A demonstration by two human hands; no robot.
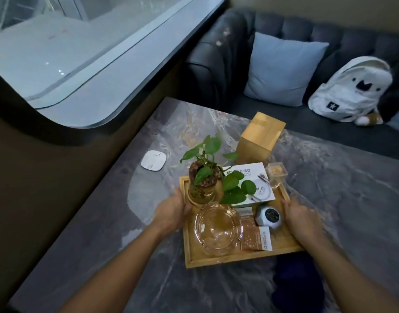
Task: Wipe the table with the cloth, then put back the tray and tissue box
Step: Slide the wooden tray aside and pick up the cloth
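Note:
A wooden tray [225, 261] sits over the grey marble table [329, 177], and I cannot tell whether it touches the top. It carries a potted green plant [203, 181] in a glass jar, a glass ashtray [217, 229], a white card box [259, 177], a small round tin [269, 216] and sachets. My left hand [171, 213] grips the tray's left rim. My right hand [301, 219] grips its right rim. The wooden tissue box [259, 137] stands upright just behind the tray. A dark blue cloth [295, 283] lies on the table under my right forearm.
A white square pad [154, 160] lies left of the tray. A small clear plastic box [277, 173] stands at the tray's far right corner. Behind the table is a dark sofa [221, 64] with a light blue cushion [282, 71] and a white backpack [352, 89]. A window ledge [99, 86] runs at left.

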